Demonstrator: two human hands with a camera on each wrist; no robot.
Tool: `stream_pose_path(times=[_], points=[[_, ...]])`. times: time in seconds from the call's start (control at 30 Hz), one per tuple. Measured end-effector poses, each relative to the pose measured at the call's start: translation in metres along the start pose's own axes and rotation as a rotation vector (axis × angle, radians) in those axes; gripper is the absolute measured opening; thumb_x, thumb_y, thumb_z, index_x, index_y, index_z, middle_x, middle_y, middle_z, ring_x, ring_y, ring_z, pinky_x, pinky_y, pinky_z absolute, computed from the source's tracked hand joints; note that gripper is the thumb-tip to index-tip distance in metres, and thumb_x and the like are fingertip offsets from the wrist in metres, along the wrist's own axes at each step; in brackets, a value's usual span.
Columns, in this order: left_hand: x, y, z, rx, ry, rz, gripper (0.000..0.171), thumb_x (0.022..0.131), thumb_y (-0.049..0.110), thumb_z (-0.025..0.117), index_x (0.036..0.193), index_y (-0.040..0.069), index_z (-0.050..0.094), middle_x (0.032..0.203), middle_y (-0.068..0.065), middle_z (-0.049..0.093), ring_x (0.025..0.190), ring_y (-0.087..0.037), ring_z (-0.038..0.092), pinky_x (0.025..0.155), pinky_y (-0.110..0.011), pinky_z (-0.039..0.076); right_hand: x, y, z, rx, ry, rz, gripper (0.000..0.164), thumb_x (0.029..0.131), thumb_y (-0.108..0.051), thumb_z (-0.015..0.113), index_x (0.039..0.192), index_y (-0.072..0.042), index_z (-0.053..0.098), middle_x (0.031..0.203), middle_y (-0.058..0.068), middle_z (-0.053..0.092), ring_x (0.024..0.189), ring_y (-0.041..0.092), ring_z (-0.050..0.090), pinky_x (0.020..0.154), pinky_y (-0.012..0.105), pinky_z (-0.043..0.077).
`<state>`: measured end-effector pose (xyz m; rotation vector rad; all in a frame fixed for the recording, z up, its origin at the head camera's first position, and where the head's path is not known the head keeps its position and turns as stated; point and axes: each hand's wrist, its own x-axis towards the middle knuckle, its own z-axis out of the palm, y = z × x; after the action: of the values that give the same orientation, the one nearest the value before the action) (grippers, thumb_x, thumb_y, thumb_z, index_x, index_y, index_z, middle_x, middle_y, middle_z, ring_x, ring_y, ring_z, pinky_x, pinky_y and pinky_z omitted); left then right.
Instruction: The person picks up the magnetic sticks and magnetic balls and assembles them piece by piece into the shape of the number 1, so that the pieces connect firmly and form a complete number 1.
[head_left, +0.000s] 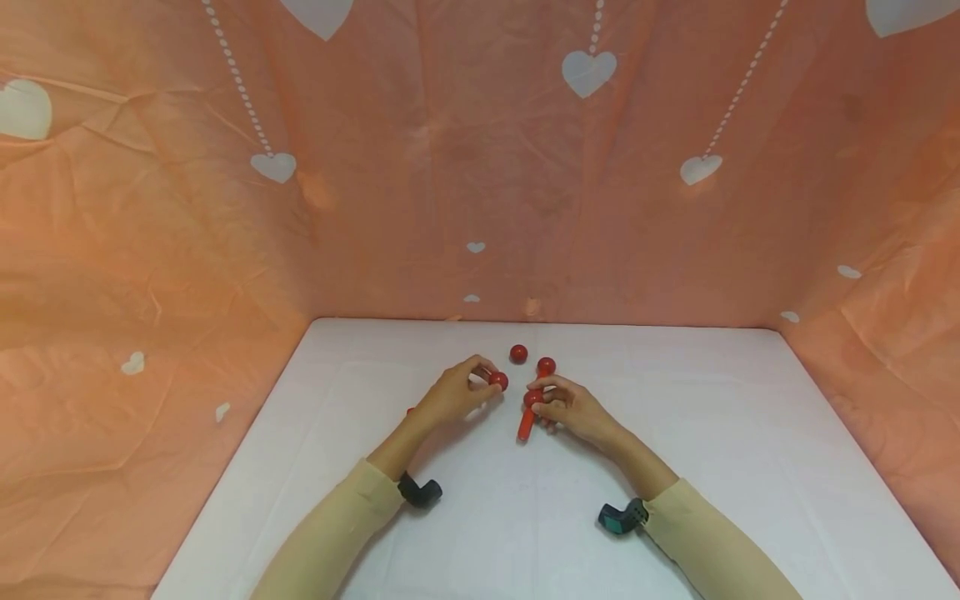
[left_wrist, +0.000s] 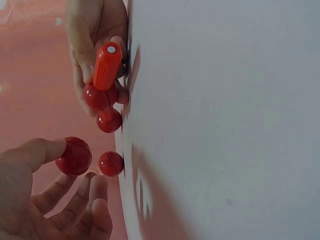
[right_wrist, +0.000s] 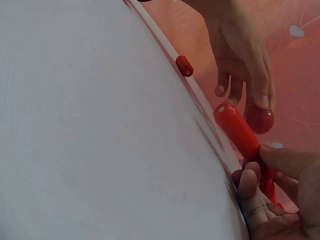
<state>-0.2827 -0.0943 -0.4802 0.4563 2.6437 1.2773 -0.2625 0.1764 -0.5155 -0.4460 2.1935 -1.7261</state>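
My left hand (head_left: 453,393) pinches a glossy red ball (head_left: 498,382) between thumb and fingers, held above the white table. To its right, my right hand (head_left: 573,410) grips a second red ball (head_left: 533,398), which has a red rod (head_left: 527,423) sticking out toward the near side. Beyond the gripped ball, another short red piece leads to a red ball (head_left: 546,366) at the far end. In the left wrist view the near rod (left_wrist: 107,66) shows a small pale disc on its end. The two hands are a short gap apart.
A loose red ball (head_left: 518,354) lies on the white table (head_left: 675,400) beyond the hands. Another red rod (right_wrist: 184,66) lies on the left, mostly hidden by the left forearm in the head view. An orange cloth (head_left: 525,167) with pale hearts encloses the table.
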Motion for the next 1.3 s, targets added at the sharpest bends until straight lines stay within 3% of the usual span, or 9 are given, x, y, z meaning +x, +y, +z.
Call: stream_pose_path(times=[0.5, 0.77, 1.07, 1.3], points=[[-0.024, 0.005, -0.003, 0.005, -0.045, -0.004, 0.027, 0.099, 0.026, 0.079, 0.122, 0.019, 0.068, 0.116, -0.003, 0.072, 0.097, -0.017, 0.069, 0.083, -0.037, 0.058, -0.001, -0.001, 0.0, 0.007, -0.009, 0.01, 0.045, 0.104, -0.019, 0.074, 0.144, -0.004, 0.06, 0.104, 0.011, 0.072, 0.081, 0.025, 0.067, 0.073, 0.028, 0.061], [-0.032, 0.002, -0.004, 0.035, -0.068, 0.017, 0.029, 0.097, 0.025, 0.082, 0.12, 0.017, 0.066, 0.111, -0.003, 0.072, 0.089, -0.016, 0.065, 0.075, -0.033, 0.056, -0.001, -0.001, 0.0, 0.023, -0.01, 0.0, 0.043, 0.105, -0.015, 0.071, 0.144, -0.002, 0.059, 0.108, 0.012, 0.071, 0.082, 0.022, 0.068, 0.072, 0.028, 0.061], [-0.039, 0.0, -0.004, 0.062, -0.1, 0.061, 0.029, 0.097, 0.022, 0.082, 0.121, 0.019, 0.066, 0.115, -0.004, 0.074, 0.095, -0.018, 0.067, 0.083, -0.037, 0.06, 0.0, 0.001, -0.001, -0.01, -0.01, -0.021, 0.04, 0.106, -0.011, 0.069, 0.144, -0.002, 0.059, 0.108, 0.013, 0.071, 0.082, 0.023, 0.068, 0.072, 0.027, 0.06], [-0.044, 0.002, -0.001, 0.07, -0.126, 0.059, 0.028, 0.096, 0.021, 0.083, 0.12, 0.019, 0.067, 0.109, 0.0, 0.074, 0.09, -0.015, 0.065, 0.08, -0.032, 0.057, 0.0, 0.002, -0.001, 0.004, -0.014, -0.033, 0.039, 0.106, -0.007, 0.065, 0.144, 0.001, 0.058, 0.111, 0.017, 0.07, 0.082, 0.022, 0.068, 0.072, 0.027, 0.06]])
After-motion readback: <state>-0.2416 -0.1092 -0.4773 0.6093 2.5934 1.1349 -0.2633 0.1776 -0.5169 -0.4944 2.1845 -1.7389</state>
